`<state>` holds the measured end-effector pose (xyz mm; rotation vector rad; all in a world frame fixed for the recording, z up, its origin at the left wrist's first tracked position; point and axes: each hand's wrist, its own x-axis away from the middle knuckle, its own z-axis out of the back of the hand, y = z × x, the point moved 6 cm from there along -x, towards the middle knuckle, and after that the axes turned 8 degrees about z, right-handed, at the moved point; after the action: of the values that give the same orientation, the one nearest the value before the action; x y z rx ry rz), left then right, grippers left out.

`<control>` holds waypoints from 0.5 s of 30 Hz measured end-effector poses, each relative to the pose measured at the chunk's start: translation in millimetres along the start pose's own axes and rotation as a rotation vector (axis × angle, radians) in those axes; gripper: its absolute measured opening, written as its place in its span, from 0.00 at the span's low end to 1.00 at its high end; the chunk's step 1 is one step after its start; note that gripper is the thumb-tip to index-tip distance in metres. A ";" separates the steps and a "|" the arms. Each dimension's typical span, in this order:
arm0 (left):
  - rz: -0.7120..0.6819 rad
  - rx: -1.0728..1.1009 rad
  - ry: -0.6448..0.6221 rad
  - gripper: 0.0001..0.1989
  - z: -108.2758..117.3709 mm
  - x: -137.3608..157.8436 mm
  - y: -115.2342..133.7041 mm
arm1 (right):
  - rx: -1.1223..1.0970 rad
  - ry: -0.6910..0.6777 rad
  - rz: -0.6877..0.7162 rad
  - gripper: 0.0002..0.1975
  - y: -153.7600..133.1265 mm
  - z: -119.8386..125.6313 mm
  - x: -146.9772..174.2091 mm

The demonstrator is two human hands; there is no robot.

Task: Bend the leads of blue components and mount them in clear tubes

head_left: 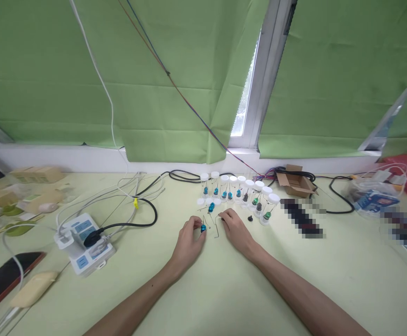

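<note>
My left hand (pixel 189 238) pinches a small shiny blue metal part (pixel 203 228) with a thin stem pointing up. To its right, my right hand (pixel 237 229) has its thumb and fingers drawn together low over the table; whatever they hold is too small to make out. Between the hands lies a thin L-shaped metal rod (pixel 217 231), with other tiny bits near it. Just beyond the hands sits another blue part (pixel 211 206). Behind it stands a row of several clear vials (pixel 238 191) with white caps, holding blue, green or dark parts on thin stems.
A small black piece (pixel 250 218) lies right of my right hand. A white power strip (pixel 87 245) with plugs and cables is at the left. An open cardboard box (pixel 296 183) stands behind the vials, right. A phone-like dark slab (pixel 9 275) lies far left.
</note>
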<state>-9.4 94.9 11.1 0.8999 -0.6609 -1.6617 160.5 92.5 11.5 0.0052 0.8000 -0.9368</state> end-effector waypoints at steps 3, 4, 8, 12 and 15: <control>-0.009 -0.034 0.024 0.13 1.0 -0.3 -1.6 | -0.003 0.009 0.009 0.16 -0.8 1.1 -0.3; -0.024 -0.048 0.028 0.13 1.2 -0.4 -1.4 | 0.002 0.013 0.013 0.17 -0.8 1.2 -0.3; -0.106 -0.093 -0.005 0.09 -0.4 -0.6 3.0 | 0.011 -0.013 0.024 0.18 -0.3 -1.5 0.0; -0.109 -0.108 -0.033 0.09 -0.5 -0.4 6.2 | -0.016 -0.036 0.015 0.19 1.0 -3.9 1.0; -0.096 -0.104 -0.036 0.08 0.1 -0.2 7.1 | -0.028 -0.035 0.014 0.20 1.2 -4.1 1.7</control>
<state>-5.6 93.3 16.9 0.8401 -0.5572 -1.7849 159.3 93.4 7.1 -0.0293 0.7800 -0.9103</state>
